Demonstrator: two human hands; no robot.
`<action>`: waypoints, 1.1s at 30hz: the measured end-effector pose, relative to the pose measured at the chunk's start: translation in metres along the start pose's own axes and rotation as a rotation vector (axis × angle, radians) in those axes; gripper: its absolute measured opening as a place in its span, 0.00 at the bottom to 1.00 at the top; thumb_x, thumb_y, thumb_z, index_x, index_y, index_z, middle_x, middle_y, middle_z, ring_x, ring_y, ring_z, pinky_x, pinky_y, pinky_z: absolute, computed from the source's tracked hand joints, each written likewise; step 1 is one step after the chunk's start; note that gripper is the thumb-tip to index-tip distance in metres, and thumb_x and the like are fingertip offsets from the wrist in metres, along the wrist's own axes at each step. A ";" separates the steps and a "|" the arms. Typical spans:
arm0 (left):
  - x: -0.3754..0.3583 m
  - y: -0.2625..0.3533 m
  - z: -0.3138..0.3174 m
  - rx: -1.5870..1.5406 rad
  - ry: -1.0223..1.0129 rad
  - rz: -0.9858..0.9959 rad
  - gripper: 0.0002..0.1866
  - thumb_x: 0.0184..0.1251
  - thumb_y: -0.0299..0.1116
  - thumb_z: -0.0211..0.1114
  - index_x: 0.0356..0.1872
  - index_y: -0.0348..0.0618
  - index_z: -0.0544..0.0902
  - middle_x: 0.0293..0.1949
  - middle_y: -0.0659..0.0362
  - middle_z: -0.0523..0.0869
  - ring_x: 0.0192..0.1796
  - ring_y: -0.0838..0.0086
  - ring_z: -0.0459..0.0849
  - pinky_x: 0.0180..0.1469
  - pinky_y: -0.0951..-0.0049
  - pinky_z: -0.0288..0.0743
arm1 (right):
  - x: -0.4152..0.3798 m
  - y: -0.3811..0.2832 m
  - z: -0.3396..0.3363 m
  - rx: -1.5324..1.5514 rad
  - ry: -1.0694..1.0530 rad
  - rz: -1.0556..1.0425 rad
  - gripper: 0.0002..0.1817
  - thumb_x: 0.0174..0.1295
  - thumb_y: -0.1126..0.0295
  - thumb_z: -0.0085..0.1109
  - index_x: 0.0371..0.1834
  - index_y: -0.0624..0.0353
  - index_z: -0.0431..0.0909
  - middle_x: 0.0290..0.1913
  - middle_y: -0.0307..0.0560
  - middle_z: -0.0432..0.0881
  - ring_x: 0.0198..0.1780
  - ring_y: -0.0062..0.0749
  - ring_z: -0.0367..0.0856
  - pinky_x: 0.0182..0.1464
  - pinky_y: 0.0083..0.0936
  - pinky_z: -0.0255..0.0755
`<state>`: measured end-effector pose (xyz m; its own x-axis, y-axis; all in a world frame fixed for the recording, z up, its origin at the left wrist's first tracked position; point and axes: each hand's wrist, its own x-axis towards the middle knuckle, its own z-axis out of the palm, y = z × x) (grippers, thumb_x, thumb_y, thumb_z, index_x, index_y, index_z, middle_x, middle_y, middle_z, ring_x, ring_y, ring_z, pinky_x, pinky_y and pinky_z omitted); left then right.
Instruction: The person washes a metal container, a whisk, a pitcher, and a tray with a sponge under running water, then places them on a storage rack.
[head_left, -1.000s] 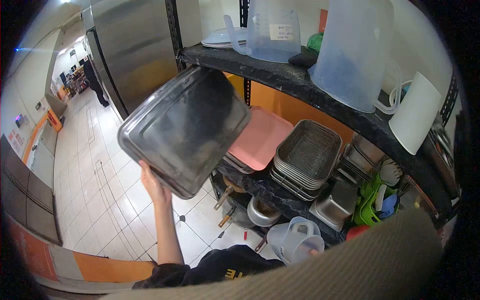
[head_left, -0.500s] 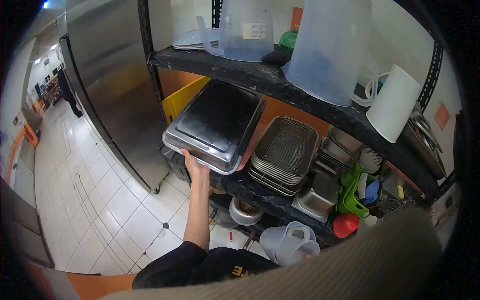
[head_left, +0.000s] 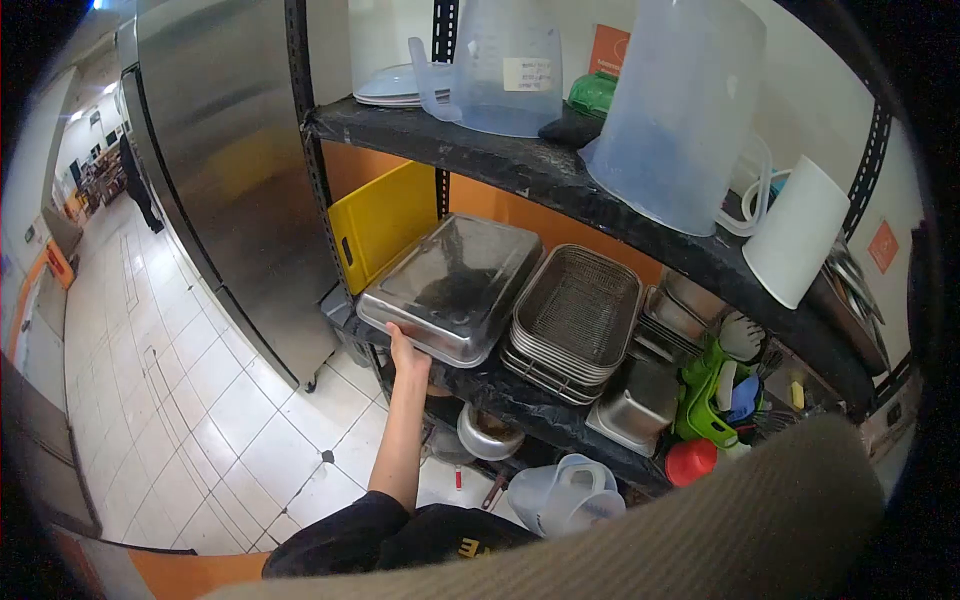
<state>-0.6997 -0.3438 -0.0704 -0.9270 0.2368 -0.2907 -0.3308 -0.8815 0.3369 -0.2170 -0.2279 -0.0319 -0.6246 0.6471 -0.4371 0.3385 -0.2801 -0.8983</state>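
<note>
A rectangular metal pan [head_left: 455, 280] lies upside down on the middle shelf, its base facing up. At its near edge is my left hand [head_left: 408, 352], closed on the rim, thumb showing at the side and the other fingers hidden underneath. To its right sits a stack of wire-mesh baskets [head_left: 578, 305]. Behind it on the left leans a yellow cutting board [head_left: 385, 225]. A clear plastic pitcher [head_left: 540, 497] is low in front of my body. My right hand is out of sight.
The upper shelf [head_left: 440, 140] holds large pitchers [head_left: 680, 120], plates [head_left: 395, 85] and a white container [head_left: 797, 235]. Right of the baskets are metal pans [head_left: 638, 395], a green utensil holder [head_left: 703, 385] and a red cup [head_left: 690, 462]. A steel refrigerator [head_left: 220, 170] stands left; a pot [head_left: 488, 432] sits below.
The metal pan has come down onto the shelf with my left hand at its edge, uncovering more of the yellow board. The low pitcher has shifted slightly left; fingers beside it are no longer visible.
</note>
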 end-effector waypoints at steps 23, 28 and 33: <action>0.000 0.038 -0.012 0.640 0.033 0.174 0.20 0.67 0.46 0.52 0.51 0.50 0.55 0.49 0.57 0.70 0.42 0.67 0.76 0.41 0.64 0.73 | 0.048 0.000 0.025 -0.215 -0.264 -0.039 0.21 0.55 0.73 0.47 0.53 0.64 0.70 0.49 0.45 0.76 0.50 0.32 0.71 0.53 0.25 0.64; 0.015 0.052 -0.016 0.552 -0.005 0.143 0.13 0.69 0.39 0.49 0.49 0.52 0.59 0.45 0.59 0.72 0.35 0.72 0.76 0.37 0.68 0.75 | 0.045 -0.018 0.033 -0.267 -0.298 0.001 0.21 0.56 0.73 0.46 0.54 0.64 0.68 0.49 0.45 0.75 0.50 0.32 0.71 0.53 0.25 0.64; 0.017 0.067 -0.022 0.569 0.010 0.089 0.09 0.69 0.35 0.48 0.46 0.52 0.60 0.43 0.59 0.73 0.31 0.72 0.75 0.32 0.71 0.76 | 0.051 0.000 0.031 -0.261 -0.322 -0.047 0.22 0.55 0.73 0.46 0.56 0.64 0.66 0.50 0.46 0.74 0.51 0.32 0.70 0.54 0.25 0.63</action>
<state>-0.7337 -0.4076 -0.0724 -0.9548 0.1656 -0.2468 -0.2972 -0.5383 0.7886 -0.2712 -0.2170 -0.0554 -0.8175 0.3888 -0.4248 0.4456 -0.0401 -0.8943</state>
